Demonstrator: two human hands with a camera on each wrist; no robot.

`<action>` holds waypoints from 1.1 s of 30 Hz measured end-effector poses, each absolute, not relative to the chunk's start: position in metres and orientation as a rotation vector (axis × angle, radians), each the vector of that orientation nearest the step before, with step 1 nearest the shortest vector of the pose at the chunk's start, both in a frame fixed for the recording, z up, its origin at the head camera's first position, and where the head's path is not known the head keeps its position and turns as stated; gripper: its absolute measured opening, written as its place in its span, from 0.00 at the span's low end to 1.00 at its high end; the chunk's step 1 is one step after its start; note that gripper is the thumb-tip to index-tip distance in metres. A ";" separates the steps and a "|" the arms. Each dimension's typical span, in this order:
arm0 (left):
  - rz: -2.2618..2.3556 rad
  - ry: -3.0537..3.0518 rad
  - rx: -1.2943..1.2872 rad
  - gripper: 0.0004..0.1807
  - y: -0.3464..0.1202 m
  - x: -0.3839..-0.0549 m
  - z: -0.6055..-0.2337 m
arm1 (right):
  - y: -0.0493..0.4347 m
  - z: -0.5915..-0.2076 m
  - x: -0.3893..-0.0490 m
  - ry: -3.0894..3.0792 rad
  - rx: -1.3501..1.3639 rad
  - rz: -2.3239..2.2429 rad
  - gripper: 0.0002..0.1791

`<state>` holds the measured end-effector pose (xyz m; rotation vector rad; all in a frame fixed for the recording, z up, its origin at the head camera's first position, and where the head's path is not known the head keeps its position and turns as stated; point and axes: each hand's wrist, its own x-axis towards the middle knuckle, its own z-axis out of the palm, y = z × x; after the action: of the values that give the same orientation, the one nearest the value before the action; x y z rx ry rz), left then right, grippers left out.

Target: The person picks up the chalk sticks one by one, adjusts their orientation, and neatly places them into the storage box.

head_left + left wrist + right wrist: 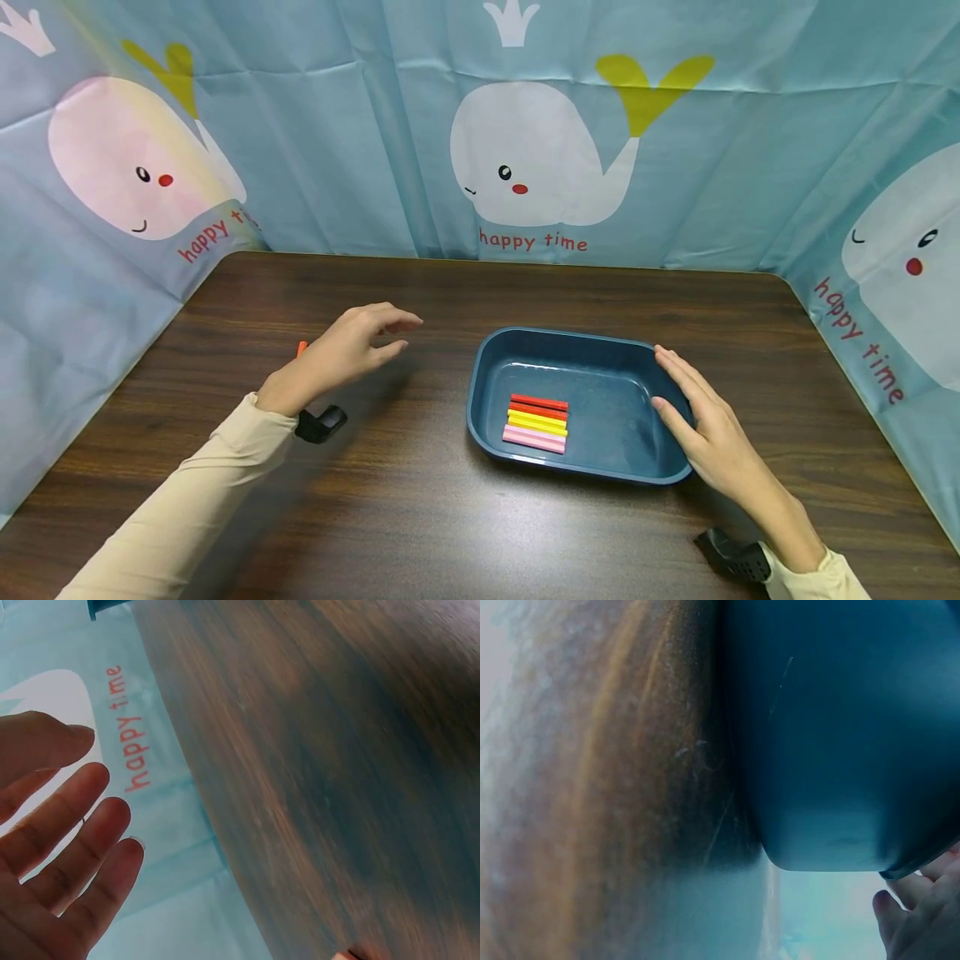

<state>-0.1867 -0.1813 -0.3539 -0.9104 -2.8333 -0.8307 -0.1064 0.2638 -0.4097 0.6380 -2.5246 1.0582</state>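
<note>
My left hand (347, 350) hovers over the left part of the table, holding nothing, with its thumb and fingers apart. In the left wrist view its fingers (79, 851) are loosely bent. Behind that hand the end of an orange stick (302, 347) shows on the table; the rest is hidden. A dark blue rectangular tray (600, 467) lies right of centre. Inside its left half, several short sticks (536, 423) in red, yellow and pink lie side by side. My right hand (712, 433) rests at the tray's right rim, fingers fairly straight, thumb reaching over the inside.
The dark wood-grain table (420, 517) is bounded at the back and sides by a light blue curtain (337, 167) printed with whales. Dark wrist devices (321, 424) are worn on both wrists, beside cream sleeves (187, 500).
</note>
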 end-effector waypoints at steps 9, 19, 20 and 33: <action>-0.701 -2.924 -0.858 0.22 -0.202 -0.187 -0.358 | 0.264 -0.410 -0.107 -2.517 0.649 1.082 0.34; -0.631 -3.019 -0.711 0.23 -0.230 -0.190 -0.365 | 0.264 -0.411 -0.107 -2.531 0.635 1.081 0.35; -0.623 -3.025 -0.697 0.23 -0.233 -0.191 -0.366 | 0.264 -0.411 -0.107 -2.533 0.633 1.079 0.34; -0.568 -3.163 -0.528 0.23 -0.263 -0.195 -0.374 | 0.265 -0.408 -0.106 -2.596 0.639 1.069 0.33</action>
<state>-0.1953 -0.2630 -0.3741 -0.5279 -3.1629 -0.5677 -0.1056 0.2654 -0.4084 0.6390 -2.5956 1.0689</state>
